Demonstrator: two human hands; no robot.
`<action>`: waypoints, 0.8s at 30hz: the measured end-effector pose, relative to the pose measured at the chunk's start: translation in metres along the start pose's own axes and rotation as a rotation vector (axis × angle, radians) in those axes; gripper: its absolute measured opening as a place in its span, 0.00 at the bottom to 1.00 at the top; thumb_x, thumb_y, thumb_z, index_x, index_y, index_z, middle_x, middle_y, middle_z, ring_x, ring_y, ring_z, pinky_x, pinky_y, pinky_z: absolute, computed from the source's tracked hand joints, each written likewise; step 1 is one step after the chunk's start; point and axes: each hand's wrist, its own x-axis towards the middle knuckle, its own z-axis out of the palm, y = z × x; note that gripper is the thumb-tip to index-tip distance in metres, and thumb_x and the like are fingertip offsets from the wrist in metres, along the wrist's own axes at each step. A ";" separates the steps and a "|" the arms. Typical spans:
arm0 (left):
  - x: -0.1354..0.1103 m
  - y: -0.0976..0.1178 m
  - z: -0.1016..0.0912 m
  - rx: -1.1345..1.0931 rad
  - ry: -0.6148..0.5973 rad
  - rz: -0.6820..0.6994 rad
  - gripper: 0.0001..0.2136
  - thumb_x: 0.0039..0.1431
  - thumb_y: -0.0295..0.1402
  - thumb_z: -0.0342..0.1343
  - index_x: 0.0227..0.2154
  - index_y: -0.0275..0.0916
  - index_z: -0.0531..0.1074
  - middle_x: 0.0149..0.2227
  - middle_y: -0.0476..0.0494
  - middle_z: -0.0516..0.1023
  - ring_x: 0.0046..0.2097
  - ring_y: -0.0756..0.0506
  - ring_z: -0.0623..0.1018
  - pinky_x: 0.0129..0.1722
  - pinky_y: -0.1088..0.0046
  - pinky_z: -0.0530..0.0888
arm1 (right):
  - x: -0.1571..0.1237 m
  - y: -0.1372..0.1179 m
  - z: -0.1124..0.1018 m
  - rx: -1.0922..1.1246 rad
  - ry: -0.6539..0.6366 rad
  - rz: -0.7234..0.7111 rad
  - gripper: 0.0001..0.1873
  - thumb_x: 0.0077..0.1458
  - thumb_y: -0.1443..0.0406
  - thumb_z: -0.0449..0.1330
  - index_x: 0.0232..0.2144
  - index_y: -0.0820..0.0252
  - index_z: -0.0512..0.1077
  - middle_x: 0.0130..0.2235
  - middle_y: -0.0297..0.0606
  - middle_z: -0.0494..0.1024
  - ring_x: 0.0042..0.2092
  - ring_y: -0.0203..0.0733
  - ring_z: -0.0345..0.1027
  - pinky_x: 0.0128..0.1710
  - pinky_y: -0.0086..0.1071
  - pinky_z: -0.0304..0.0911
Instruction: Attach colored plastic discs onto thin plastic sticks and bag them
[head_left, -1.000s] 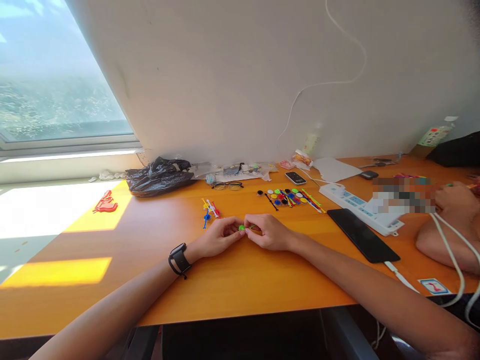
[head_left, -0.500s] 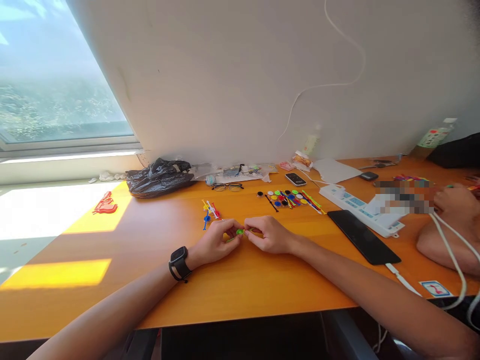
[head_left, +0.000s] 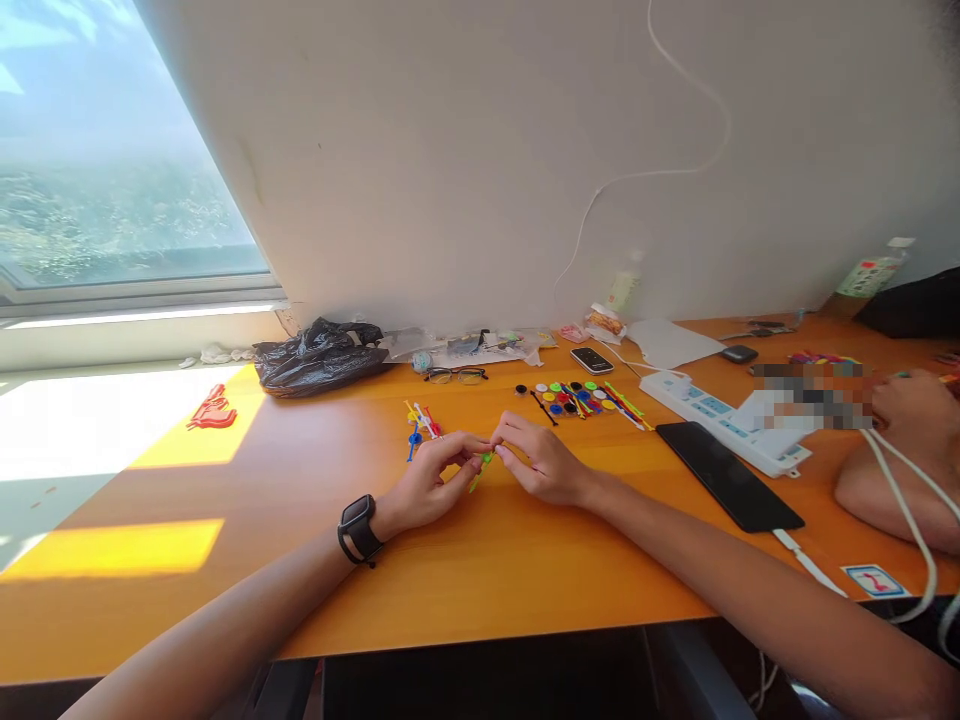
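Between my hands, above the table, is a small bright green plastic stick (head_left: 475,484) with a wider disc-like part near its upper end. My left hand (head_left: 439,482) pinches it between thumb and fingers. The fingertips of my right hand (head_left: 541,462) close at its upper end, touching or nearly touching my left fingertips, which partly hide that end. Just beyond my left hand lies a small group of coloured sticks with discs (head_left: 415,438), blue, white, red and yellow. Farther off to the right are several loose coloured discs (head_left: 556,396) and thin sticks (head_left: 628,402).
Glasses (head_left: 457,376), a black plastic bag (head_left: 319,360) and a phone (head_left: 592,360) lie toward the wall. A red toy gun (head_left: 212,408) is at left. On the right are a power strip (head_left: 720,415), a black tablet-like device (head_left: 724,475), cables and another person's arm (head_left: 885,480).
The green stick has tilted, its lower end now showing below my left fingers. My right hand has shifted slightly up, its fingers more arched.
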 end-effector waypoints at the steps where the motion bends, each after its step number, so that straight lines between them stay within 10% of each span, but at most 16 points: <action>1: 0.000 -0.001 0.000 -0.003 0.010 -0.002 0.13 0.73 0.36 0.54 0.53 0.36 0.76 0.45 0.37 0.82 0.42 0.45 0.81 0.43 0.69 0.78 | 0.000 0.000 0.000 0.008 0.005 0.001 0.07 0.69 0.67 0.51 0.41 0.55 0.70 0.41 0.40 0.71 0.41 0.44 0.68 0.43 0.37 0.64; 17: 0.001 -0.011 0.001 0.087 0.176 0.034 0.05 0.69 0.34 0.59 0.43 0.37 0.74 0.40 0.42 0.81 0.40 0.47 0.80 0.44 0.71 0.79 | 0.000 0.000 0.004 0.000 0.089 0.026 0.24 0.70 0.65 0.54 0.66 0.49 0.62 0.60 0.47 0.68 0.47 0.46 0.72 0.46 0.40 0.71; 24: 0.001 -0.010 -0.001 0.095 0.232 0.026 0.05 0.69 0.33 0.60 0.42 0.38 0.75 0.39 0.43 0.81 0.40 0.47 0.80 0.44 0.70 0.78 | -0.002 0.004 0.002 -0.024 0.192 0.022 0.33 0.69 0.67 0.52 0.72 0.46 0.52 0.51 0.42 0.72 0.35 0.40 0.66 0.41 0.37 0.68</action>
